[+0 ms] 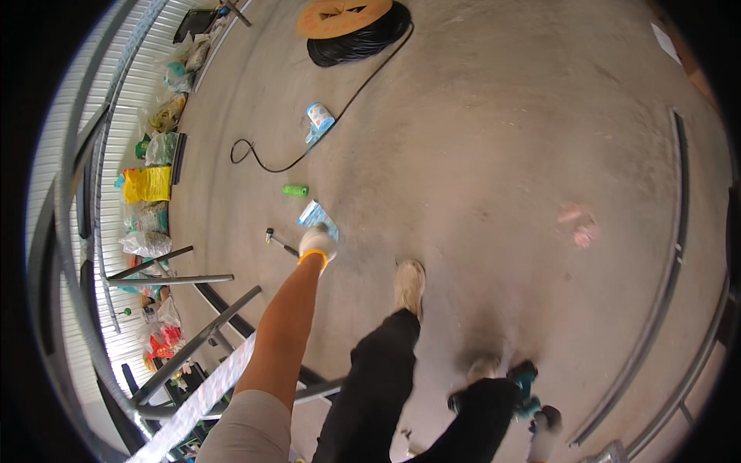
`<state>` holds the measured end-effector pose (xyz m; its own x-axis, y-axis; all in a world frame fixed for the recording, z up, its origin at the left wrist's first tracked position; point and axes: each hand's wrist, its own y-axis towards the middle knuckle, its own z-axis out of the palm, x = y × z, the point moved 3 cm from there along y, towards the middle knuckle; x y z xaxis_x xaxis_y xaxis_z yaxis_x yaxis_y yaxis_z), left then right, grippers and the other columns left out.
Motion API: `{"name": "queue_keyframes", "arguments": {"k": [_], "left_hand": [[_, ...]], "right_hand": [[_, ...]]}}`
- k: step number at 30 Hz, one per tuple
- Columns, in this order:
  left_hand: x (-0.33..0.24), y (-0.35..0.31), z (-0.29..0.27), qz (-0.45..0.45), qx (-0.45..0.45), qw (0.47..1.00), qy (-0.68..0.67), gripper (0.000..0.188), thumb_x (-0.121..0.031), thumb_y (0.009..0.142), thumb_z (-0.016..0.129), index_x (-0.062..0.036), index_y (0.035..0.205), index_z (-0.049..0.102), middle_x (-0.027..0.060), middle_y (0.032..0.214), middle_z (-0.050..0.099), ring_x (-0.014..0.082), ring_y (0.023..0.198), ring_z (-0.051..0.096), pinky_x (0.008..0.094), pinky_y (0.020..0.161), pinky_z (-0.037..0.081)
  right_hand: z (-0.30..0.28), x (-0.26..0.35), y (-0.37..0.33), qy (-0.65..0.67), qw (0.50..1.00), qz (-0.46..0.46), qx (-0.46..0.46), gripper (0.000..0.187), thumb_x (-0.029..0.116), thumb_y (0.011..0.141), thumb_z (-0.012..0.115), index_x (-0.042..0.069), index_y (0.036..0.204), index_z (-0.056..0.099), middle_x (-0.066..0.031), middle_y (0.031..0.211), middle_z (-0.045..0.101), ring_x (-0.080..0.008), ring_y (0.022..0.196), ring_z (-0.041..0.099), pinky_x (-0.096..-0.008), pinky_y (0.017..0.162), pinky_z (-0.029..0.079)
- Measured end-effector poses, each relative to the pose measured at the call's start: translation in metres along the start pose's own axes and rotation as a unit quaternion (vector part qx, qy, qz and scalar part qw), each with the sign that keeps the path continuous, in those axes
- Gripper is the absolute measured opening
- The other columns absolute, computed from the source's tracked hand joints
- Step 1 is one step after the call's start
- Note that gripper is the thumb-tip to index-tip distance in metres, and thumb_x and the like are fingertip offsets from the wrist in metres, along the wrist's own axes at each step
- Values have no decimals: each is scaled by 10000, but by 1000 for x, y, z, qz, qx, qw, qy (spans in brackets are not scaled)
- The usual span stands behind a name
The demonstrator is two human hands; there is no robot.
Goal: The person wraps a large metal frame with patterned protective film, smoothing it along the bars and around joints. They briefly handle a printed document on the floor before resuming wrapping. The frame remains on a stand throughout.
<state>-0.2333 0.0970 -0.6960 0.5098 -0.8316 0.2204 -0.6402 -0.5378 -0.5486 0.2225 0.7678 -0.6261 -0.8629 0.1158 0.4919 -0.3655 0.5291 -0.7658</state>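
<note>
My left hand (318,242), in a pale glove with an orange-yellow cuff, reaches down toward the floor. It overlaps the near end of a blue-and-white packet (315,214). A hammer (270,235) lies just left of it, its dark handle running toward the glove. The fingers are mostly hidden, so a grip on either thing cannot be made out. At the lower right, my right hand (546,420) is dark-gloved and blurred. Next to it, beside my right leg, is a teal-and-black power tool (526,383); whether the hand holds it is unclear.
Beyond the left hand are a green cylinder (295,190), a blue-and-white roll (319,116) and a black cable (355,96) from a large spool (355,46). Metal frame legs (197,343) stand at left, near bagged items (147,185). A long dark bar (670,285) lies at right.
</note>
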Motion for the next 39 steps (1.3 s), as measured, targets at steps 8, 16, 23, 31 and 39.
{"name": "queue_keyframes", "arguments": {"k": [8, 16, 23, 31, 39], "left_hand": [[114, 230, 103, -71, -13, 997, 5, 694, -63, 898, 668, -87, 1580, 538, 263, 1555, 635, 446, 1352, 689, 505, 1081, 594], [117, 297, 129, -140, -33, 989, -35, 909, -147, 871, 773, -289, 1685, 392, 128, 1639, 583, 402, 1553, 504, 505, 1204, 526], [80, 227, 123, -159, -53, 986, -15, 361, -323, 1026, 632, -177, 1338, 741, 157, 1404, 759, 359, 1346, 712, 510, 1087, 587], [-77, 16, -8, 115, -331, 933, -82, 206, -226, 928, 754, -165, 1122, 722, 179, 1058, 775, 408, 1041, 759, 534, 904, 607], [-64, -238, -137, 209, -411, 881, -106, 296, -191, 865, 816, -191, 1149, 732, 123, 1034, 757, 409, 994, 717, 550, 866, 552]], "right_hand": [[100, 76, 168, -146, 966, -206, -45, 252, 119, 997, 725, -10, 1212, 691, -69, 1005, 718, -161, 881, 654, -308, 808, 556], [94, 131, 194, -282, 941, -169, -81, 184, 82, 1032, 667, 1, 1193, 707, -76, 1027, 733, -177, 961, 677, -325, 852, 558], [73, 106, 183, -172, 963, -173, -113, 183, 110, 1048, 662, 13, 1192, 722, -68, 963, 717, -157, 844, 675, -316, 751, 548], [64, 134, 76, -76, 964, -250, -42, 271, -6, 1005, 655, -4, 1273, 691, -55, 1008, 712, -132, 875, 666, -286, 794, 552], [4, 265, -105, -86, 914, -391, 71, 263, 149, 1043, 739, 4, 1262, 758, -95, 1118, 785, -187, 924, 705, -350, 814, 592]]}}
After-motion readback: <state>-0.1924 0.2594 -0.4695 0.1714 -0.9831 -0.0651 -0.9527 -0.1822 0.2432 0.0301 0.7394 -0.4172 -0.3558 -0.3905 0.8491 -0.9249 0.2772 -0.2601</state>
